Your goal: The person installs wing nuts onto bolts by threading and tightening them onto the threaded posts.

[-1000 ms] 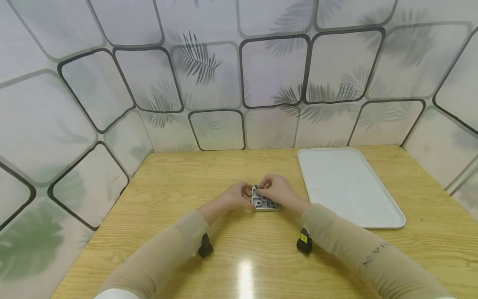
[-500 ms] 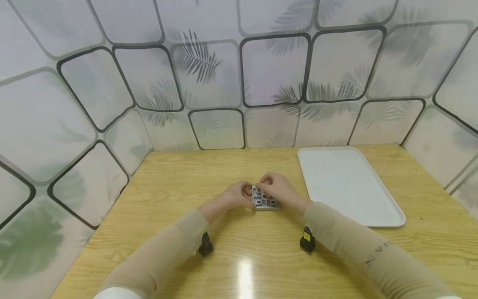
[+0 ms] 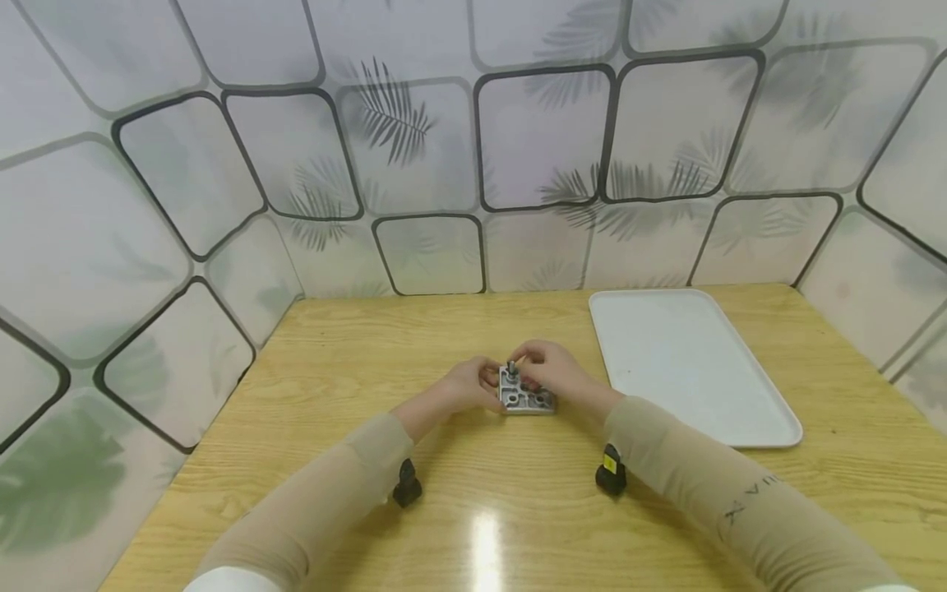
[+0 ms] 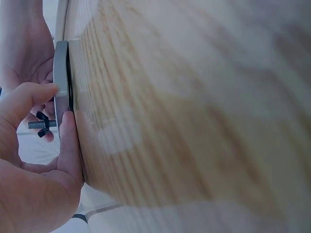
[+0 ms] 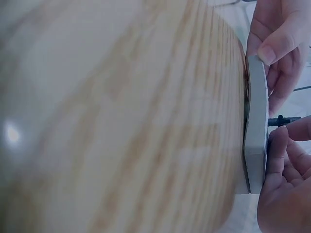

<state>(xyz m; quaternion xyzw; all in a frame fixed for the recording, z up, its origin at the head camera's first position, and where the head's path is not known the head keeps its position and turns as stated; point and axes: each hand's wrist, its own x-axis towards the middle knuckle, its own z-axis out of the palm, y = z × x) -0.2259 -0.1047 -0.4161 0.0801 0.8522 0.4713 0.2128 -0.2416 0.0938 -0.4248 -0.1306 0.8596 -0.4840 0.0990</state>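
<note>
A grey metal plate with round recessed holes lies on the wooden table. My left hand grips its left edge, thumb on the upper face and a finger against the side in the left wrist view. From the plate rises a threaded bolt carrying a black wing nut. My right hand reaches over the plate's right part, its curled thumb and fingers at the wing nut. The exact contact is partly hidden in the right wrist view.
A white tray lies to the right of the plate on the wooden table. Patterned panels enclose the back and sides. Both forearms, with black wrist cameras beneath, extend over the table's front.
My right fingers have shifted slightly to the right around the bolt, so its top now shows in the head view. The plate and my left hand look unmoved.
</note>
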